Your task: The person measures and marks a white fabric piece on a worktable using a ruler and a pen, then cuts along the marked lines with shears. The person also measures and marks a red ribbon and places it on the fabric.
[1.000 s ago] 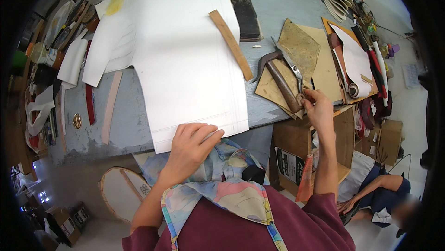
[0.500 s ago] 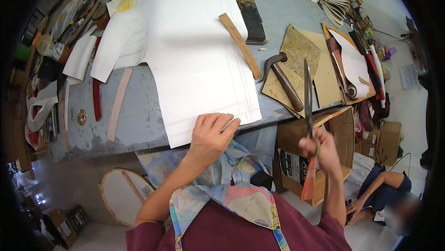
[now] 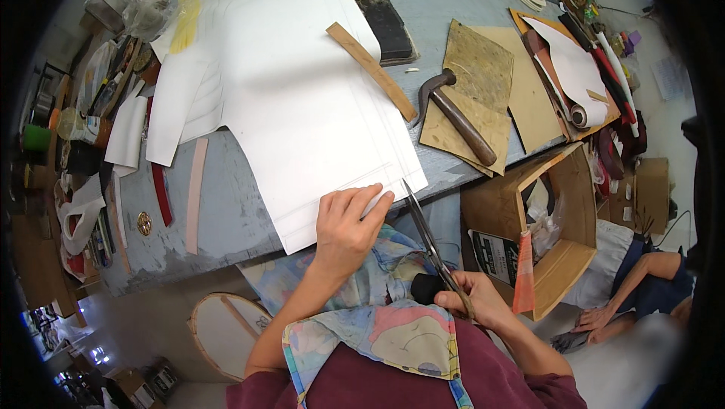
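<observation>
A large white sheet [image 3: 302,107] with thin drawn lines lies on the table, its near end reaching the front edge. My left hand [image 3: 349,224] grips that near edge, fingers bent over the top. In my right hand [image 3: 476,297] is a pair of long metal scissors [image 3: 430,246], their handles by my apron [image 3: 400,326]. The blade tips meet the sheet's near edge close to its right corner, just right of my left hand. Whether both blades straddle the sheet I cannot tell. A tan wooden strip [image 3: 371,73] rests along the sheet's right side.
A hammer [image 3: 464,126] lies on brown boards [image 3: 483,61] to the right. Beyond the table edge stands an open cardboard box [image 3: 563,277] with an orange strip [image 3: 523,273] on it. Another person's hands [image 3: 596,318] show at far right. A pink strip [image 3: 196,197] lies left.
My right hand has brought the scissors down and left, from upright beside the hammer to the sheet's near edge. My left hand keeps its place on the sheet. The view has shifted slightly.
</observation>
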{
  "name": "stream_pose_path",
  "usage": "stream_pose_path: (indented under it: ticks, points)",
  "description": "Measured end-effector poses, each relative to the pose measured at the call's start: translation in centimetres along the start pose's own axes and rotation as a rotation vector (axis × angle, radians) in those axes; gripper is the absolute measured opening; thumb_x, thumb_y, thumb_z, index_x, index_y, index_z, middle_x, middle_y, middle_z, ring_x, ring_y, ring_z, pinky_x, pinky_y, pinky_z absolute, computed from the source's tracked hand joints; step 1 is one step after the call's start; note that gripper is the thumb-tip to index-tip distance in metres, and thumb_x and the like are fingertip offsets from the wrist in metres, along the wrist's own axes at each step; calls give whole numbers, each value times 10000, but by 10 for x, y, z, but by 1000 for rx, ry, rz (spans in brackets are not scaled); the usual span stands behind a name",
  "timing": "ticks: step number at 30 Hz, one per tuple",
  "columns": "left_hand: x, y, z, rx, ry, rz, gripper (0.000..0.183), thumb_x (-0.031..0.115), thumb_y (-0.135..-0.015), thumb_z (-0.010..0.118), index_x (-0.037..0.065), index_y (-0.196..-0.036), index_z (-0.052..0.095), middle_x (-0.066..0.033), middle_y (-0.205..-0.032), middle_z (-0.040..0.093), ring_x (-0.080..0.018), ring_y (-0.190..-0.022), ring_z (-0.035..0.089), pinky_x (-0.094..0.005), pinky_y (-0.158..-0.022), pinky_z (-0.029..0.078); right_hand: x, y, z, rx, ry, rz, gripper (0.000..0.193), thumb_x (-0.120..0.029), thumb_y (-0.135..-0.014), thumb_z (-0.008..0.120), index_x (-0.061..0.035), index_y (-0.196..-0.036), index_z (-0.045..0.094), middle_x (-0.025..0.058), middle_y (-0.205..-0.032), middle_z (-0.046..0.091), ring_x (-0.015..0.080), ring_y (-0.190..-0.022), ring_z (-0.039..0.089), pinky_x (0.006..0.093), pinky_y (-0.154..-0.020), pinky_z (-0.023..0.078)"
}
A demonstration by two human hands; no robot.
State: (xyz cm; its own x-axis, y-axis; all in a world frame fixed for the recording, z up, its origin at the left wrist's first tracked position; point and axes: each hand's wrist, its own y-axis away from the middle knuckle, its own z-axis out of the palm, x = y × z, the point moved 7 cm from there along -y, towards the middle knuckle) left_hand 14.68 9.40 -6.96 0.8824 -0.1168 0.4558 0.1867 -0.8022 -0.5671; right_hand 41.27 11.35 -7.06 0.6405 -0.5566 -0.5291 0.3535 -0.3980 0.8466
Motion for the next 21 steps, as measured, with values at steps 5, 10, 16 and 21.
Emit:
stream_pose_path:
  ticks: [5,10,16,21]
  points:
    - [1,-1,0,3,-1,1,411,51,-789,854,129,-1192,829,-21,-1220,760,-249,-1049,675,-415,-936,514,-3,-18,6,36,40,-24,570,-496,-844,974,-112,-730,568,-65,-679,506,62,-635,436,269,-555,325]
    - [0,0,-1,8,9,-4,421,44,-781,865,133,-1191,832,-10,-1210,762,-239,-1025,676,-407,-917,512,-9,-25,9,35,29,-102,545,-481,-855,971,-110,-765,583,-65,-680,514,54,-617,436,264,-537,323]
    - [0,1,0,0,-1,3,345,92,-832,849,119,-1175,827,-25,-1207,755,-223,-1060,681,-396,-905,502,-12,-27,11,27,33,-107,509,-454,-864,970,-90,-816,618,-72,-706,536,42,-632,452,250,-548,338]
    - [1,0,-1,-10,-4,12,344,96,-836,847,118,-1178,825,-24,-1205,754,-220,-1061,680,-397,-905,501,-10,-29,11,27,17,-110,507,-446,-867,971,-92,-813,612,-78,-709,530,38,-636,447,249,-548,334]
